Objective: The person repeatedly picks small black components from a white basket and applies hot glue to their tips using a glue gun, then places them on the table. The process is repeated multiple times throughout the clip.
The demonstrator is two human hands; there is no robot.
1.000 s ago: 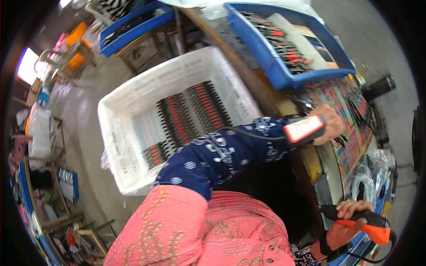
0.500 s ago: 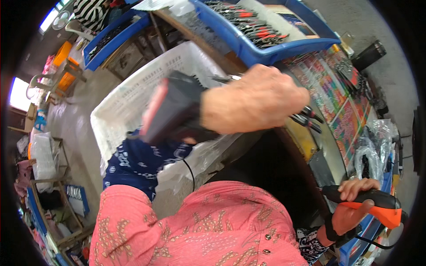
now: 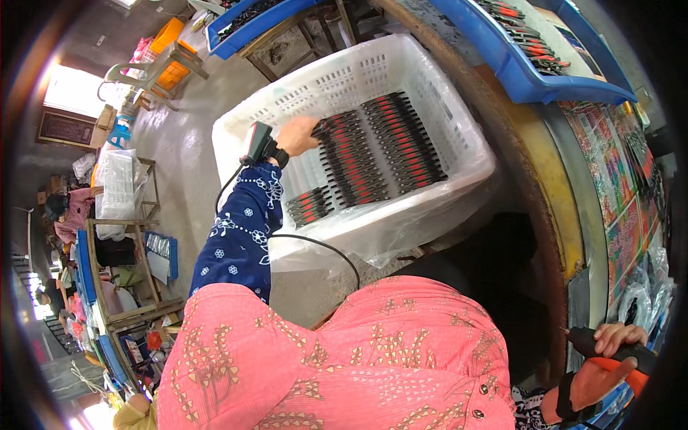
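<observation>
My left hand (image 3: 297, 136) reaches into a white perforated crate (image 3: 244, 118) lined with clear plastic. Its fingers close on dark pliers (image 3: 325, 130) at the far end of a row; the fingertips are partly hidden. Red-and-black pliers (image 3: 355, 161) lie packed in two long rows, with a shorter group (image 3: 309, 206) nearer me. A black box-shaped device (image 3: 256, 141) with a cable is strapped at my left wrist. At the lower right, my right hand (image 3: 602, 358) grips a black-and-orange power tool (image 3: 627, 355) shaped like an electric screwdriver, its thin tip pointing left.
A worktable's worn edge (image 3: 527, 143) curves along the right, bearing a blue tray (image 3: 534, 86) of similar pliers. Printed sheets (image 3: 616, 186) and clear plastic bags (image 3: 641, 287) lie farther right. A wooden rack (image 3: 122, 279) and chair (image 3: 154, 75) stand at left.
My left hand, blurred and holding pliers before my chest earlier, has moved left and away into the crate. The view has shifted, exposing the rows. My right hand keeps the power tool.
</observation>
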